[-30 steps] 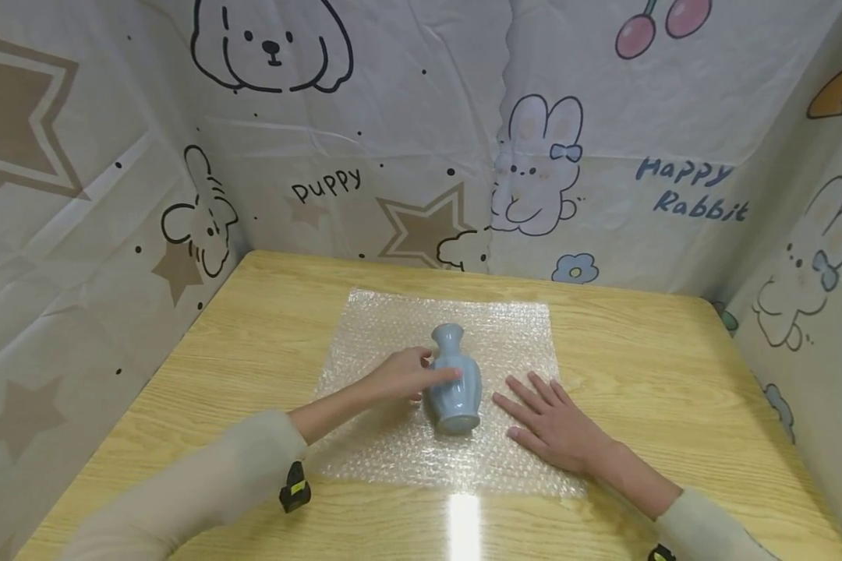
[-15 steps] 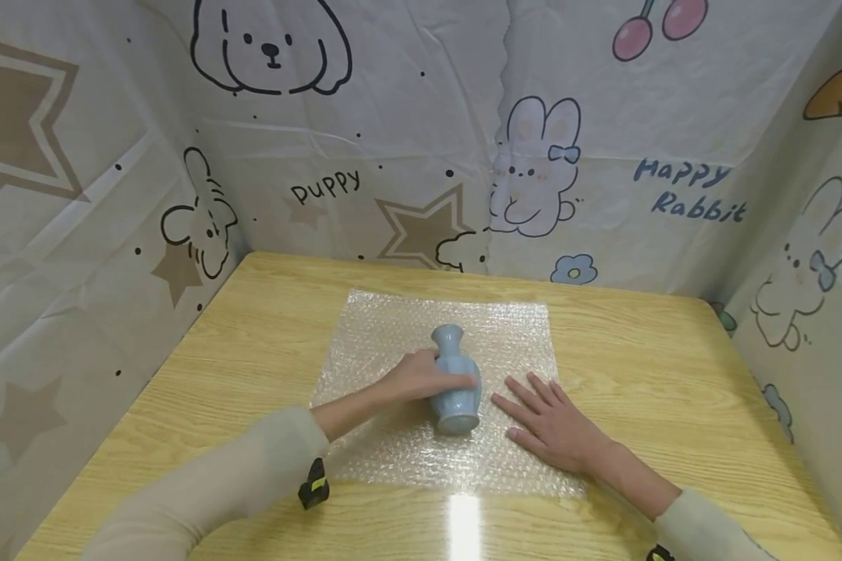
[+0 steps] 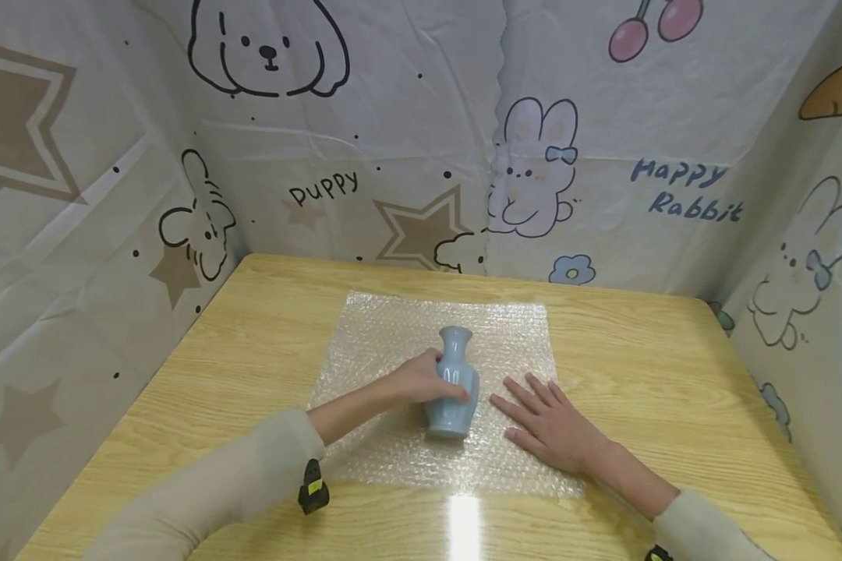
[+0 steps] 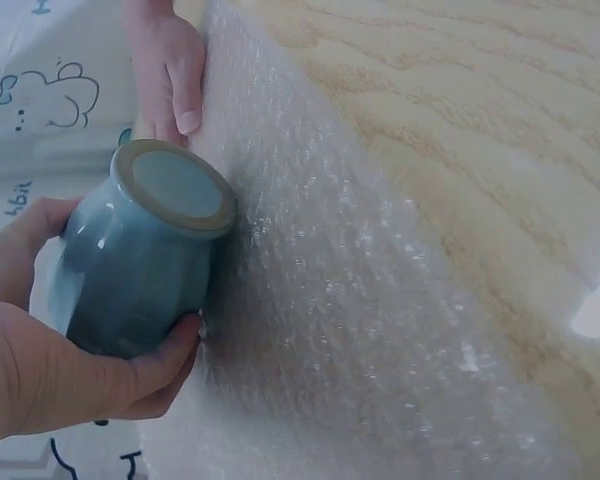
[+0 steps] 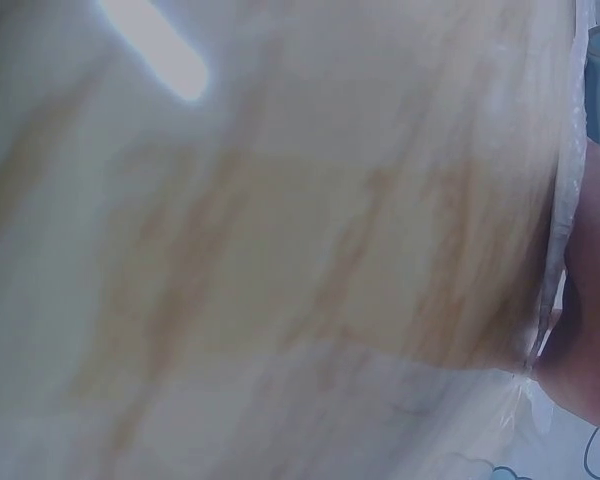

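A light blue glazed vase [image 3: 452, 414] with a flared mouth is over the sheet of bubble wrap [image 3: 375, 331] on the table, its neck toward the far side. My left hand [image 3: 419, 378] grips its body from the left, the thumb across the near side. In the left wrist view the vase [image 4: 135, 265] shows its round unglazed foot ring, and fingers curl round both sides. Whether it touches the wrap, I cannot tell. My right hand [image 3: 550, 425] lies flat with fingers spread on the wrap's right part, a short way right of the vase.
The wood-grain table [image 3: 638, 366] surrounds the wrap and reflects a bright light near the front. A cloth printed with cartoon animals [image 3: 533, 171] hangs behind and along both sides. A black strap device [image 3: 313, 487] hangs at the left sleeve.
My left hand has slid further round the vase and taken a grip. The vase has tilted, its mouth shifting slightly right and its underside turning from view. The right hand stays put.
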`<state>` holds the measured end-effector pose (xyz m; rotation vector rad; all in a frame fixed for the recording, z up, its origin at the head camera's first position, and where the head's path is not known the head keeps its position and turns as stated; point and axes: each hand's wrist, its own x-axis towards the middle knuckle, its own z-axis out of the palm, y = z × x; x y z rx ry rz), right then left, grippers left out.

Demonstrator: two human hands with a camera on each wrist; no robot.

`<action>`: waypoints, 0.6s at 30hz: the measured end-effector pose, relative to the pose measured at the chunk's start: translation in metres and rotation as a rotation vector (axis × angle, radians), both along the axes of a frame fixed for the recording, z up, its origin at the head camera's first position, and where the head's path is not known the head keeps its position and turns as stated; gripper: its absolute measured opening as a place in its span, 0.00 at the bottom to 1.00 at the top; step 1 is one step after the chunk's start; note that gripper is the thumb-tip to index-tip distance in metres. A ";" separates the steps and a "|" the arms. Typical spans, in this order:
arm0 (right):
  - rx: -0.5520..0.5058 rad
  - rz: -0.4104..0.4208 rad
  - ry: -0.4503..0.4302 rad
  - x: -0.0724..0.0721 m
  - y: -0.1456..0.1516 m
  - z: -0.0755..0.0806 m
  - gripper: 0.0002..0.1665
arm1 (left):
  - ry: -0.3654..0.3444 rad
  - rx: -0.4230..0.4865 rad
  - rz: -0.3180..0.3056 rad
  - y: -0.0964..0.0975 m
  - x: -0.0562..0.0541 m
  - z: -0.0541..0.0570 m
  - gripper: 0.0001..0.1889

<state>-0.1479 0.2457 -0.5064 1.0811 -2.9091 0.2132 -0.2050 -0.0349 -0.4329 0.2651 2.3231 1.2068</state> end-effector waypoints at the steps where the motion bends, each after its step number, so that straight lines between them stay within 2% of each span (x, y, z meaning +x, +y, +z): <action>1: -0.001 0.000 0.002 0.000 0.000 0.000 0.33 | -0.010 0.015 -0.004 -0.001 0.000 0.000 0.49; 7: 0.001 -0.010 0.004 0.000 -0.001 -0.001 0.33 | -0.030 0.075 -0.044 -0.004 -0.002 -0.004 0.50; 11: -0.006 -0.014 -0.014 0.000 -0.002 -0.001 0.33 | -0.082 0.109 -0.050 -0.007 -0.003 -0.007 0.51; 18: -0.002 -0.021 -0.031 0.001 -0.002 0.002 0.33 | -0.133 0.184 -0.092 -0.010 -0.004 -0.006 0.44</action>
